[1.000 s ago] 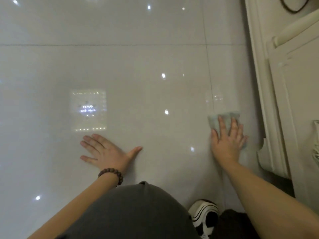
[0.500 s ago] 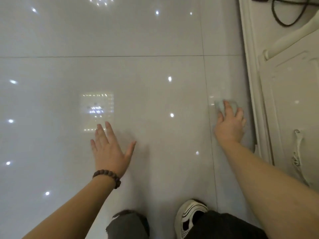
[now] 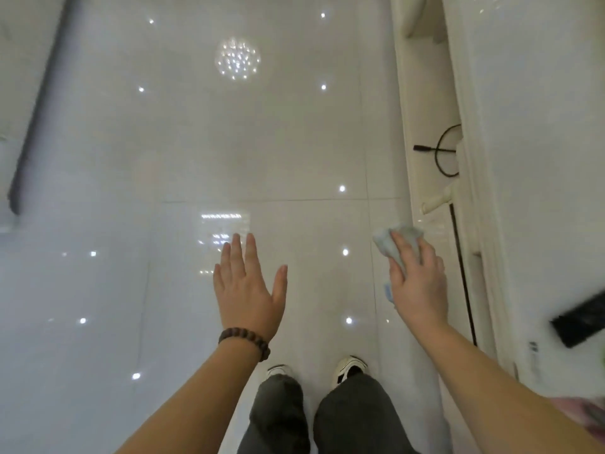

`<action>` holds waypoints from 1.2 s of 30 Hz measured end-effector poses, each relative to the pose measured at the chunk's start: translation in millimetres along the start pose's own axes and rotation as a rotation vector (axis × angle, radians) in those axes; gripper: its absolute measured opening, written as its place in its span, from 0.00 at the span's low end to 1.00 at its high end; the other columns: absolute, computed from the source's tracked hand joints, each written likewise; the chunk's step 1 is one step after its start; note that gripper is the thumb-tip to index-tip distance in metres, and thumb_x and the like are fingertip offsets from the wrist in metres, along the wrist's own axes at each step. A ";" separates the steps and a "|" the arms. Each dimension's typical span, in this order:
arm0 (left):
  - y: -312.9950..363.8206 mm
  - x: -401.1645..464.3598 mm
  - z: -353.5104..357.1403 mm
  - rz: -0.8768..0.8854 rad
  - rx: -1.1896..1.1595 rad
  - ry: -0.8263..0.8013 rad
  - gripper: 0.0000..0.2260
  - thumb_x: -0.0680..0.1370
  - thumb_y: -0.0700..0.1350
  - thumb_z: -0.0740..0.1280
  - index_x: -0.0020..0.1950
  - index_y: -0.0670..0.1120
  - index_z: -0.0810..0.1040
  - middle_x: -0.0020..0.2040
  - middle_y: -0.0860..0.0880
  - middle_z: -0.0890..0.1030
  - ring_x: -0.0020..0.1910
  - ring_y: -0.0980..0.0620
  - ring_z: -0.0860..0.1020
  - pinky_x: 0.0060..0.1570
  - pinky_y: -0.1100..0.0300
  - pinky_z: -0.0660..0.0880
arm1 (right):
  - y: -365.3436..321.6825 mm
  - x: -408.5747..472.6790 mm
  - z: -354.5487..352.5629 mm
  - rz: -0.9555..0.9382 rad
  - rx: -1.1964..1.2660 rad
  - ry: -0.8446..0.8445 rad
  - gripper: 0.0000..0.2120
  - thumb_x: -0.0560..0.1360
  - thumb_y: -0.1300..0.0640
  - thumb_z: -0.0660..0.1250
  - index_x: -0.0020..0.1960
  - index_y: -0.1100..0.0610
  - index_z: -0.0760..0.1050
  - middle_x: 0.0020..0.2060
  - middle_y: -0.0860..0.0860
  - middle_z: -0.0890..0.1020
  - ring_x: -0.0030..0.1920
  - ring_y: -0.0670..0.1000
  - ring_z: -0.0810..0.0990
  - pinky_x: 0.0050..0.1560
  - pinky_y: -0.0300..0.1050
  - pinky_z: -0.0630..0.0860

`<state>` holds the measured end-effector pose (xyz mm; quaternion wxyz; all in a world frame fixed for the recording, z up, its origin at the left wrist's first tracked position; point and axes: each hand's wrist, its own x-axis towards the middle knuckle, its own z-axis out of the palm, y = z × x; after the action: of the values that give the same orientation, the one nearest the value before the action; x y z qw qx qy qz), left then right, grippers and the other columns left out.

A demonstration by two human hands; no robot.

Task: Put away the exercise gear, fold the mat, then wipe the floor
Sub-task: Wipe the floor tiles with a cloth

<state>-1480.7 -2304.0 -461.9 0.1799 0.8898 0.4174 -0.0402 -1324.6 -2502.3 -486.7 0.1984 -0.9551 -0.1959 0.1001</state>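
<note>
Head view, right hand (image 3: 419, 283) clutching pale cloth (image 3: 397, 239) at right, left hand (image 3: 247, 286) fingers straight, together, over glossy tiled floor (image 3: 131, 224).

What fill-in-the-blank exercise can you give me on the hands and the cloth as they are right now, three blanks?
1. The pale blue cloth is held by the ____ hand.
2. The left hand, fingers straight, holds ____.
3. The beaded bracelet sits on the ____ wrist.

Missing words: right; nothing; left
</note>
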 end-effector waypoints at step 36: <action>204.8 11.5 -315.9 0.098 -0.003 0.082 0.30 0.80 0.62 0.48 0.79 0.50 0.48 0.79 0.49 0.53 0.78 0.48 0.45 0.75 0.47 0.46 | -123.6 58.1 -348.1 -0.171 0.022 0.091 0.23 0.79 0.50 0.59 0.74 0.44 0.62 0.67 0.53 0.69 0.57 0.57 0.71 0.52 0.53 0.73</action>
<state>-1343.0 -2304.0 -111.3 0.1658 0.9097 0.3806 0.0056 -1219.8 -2492.1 -127.8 0.2253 -0.9362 -0.2666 0.0413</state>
